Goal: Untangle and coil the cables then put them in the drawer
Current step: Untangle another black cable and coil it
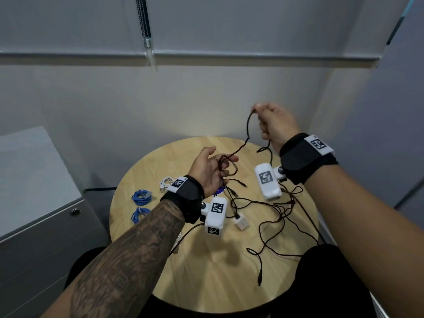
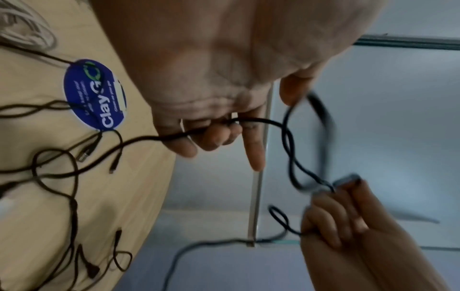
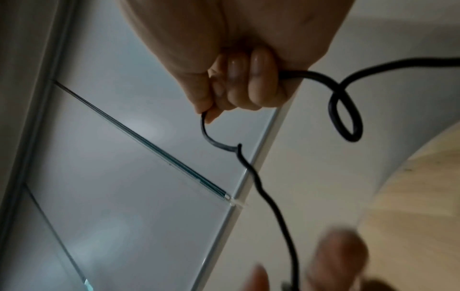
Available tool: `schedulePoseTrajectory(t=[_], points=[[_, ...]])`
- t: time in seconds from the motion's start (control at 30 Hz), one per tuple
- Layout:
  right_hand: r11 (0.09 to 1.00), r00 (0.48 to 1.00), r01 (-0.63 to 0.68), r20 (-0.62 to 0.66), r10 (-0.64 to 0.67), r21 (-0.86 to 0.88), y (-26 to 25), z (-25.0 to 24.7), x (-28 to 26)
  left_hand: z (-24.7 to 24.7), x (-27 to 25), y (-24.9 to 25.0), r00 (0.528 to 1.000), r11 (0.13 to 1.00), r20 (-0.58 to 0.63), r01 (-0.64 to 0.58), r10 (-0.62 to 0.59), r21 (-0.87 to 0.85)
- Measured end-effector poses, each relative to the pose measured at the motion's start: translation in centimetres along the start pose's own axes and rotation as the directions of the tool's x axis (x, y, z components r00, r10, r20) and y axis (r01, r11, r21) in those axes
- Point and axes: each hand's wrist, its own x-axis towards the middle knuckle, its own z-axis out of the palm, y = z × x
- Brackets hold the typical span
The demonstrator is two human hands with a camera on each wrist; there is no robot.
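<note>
- right hand (image 1: 274,125) grip is closed on the black cable (image 1: 249,134), pinching it at the fingertips while it runs on through the curled fist, raised above the far edge of the tabletop (image 1: 206,271).
- left hand (image 1: 211,171) grip holds the same black cable lower down: the wrist view shows the cord passing under its curled fingers (image 2: 216,135), with the forefinger pointing out straight.
- hard to make out: the cable's loop near the left hand blurs in the left wrist view, and the left hand itself is only a blur at the bottom of the right wrist view.
- rest of the black cable lies in a loose tangle (image 1: 275,216) on the tabletop's right half, one plug end (image 1: 259,280) near the front edge; which strand belongs to which cable cannot be told.
- white charger block (image 1: 241,222) sits among the strands, partly covered by the left wrist camera.
- two blue cable coils (image 1: 141,197) and a white cable coil (image 1: 166,181) lie near the tabletop's left edge, apart from the tangle.
- blue round sticker (image 2: 94,94) is mostly hidden under the left hand in the head view.
- grey drawer cabinet (image 1: 46,214) stands just left of the tabletop, cut off by the frame, front closed.
- open wood shows along the near centre of the tabletop.
</note>
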Motion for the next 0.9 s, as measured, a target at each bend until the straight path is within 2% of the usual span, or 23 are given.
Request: schedulePoseTrajectory(t=[0.1, 0.2, 0.33, 0.43, 0.57, 0.7, 0.77, 0.83, 0.9], points=[[1.000, 0.979, 0.010, -0.205, -0.008, 0.010, -1.4, -2.2, 1.0, -2.3, 0.2, -0.4, 0.990, 0.992, -0.118, -0.065, 0.078, 0.111], [0.999, 0.942, 0.006, -0.336, -0.020, -0.043, -2.3, -4.4, 1.8, -4.1, 0.5, -0.1, 0.951, 0.988, -0.271, -0.133, 0.148, 0.073], [0.935, 0.941, 0.027, -0.308, -0.143, -0.353, -1.6, -5.3, 1.4, -4.9, 1.0, 1.4, 0.864, 0.971, -0.460, -0.238, 0.205, -0.014], [0.907, 0.930, 0.037, -0.318, -0.184, -0.419, -1.0, -6.0, 1.2, -5.7, 1.1, 2.5, 0.805, 0.960, -0.539, -0.279, 0.246, 0.022], [0.913, 0.921, 0.030, -0.344, -0.183, -0.406, -0.7, -6.8, 0.8, -6.9, 0.8, 2.6, 0.774, 0.961, -0.579, -0.268, 0.256, 0.066], [0.936, 0.901, 0.041, -0.392, -0.186, -0.350, -0.5, -6.6, 0.5, -6.8, 0.7, 2.4, 0.780, 0.959, -0.575, -0.282, 0.246, 0.029], [0.923, 0.927, 0.013, -0.342, -0.156, -0.385, -0.5, -6.7, 0.2, -6.2, 0.5, 2.7, 0.823, 0.957, -0.511, -0.291, 0.249, -0.004], [0.842, 0.974, -0.007, -0.194, -0.117, -0.539, -0.3, -6.8, -0.4, -5.0, 0.1, 3.1, 0.887, 0.961, -0.382, -0.277, 0.261, 0.014], [0.659, 0.989, 0.080, -0.023, -0.146, -0.748, 0.5, -6.1, -1.1, -3.2, -0.4, 3.6, 0.933, 0.960, -0.230, -0.265, 0.278, 0.087]])
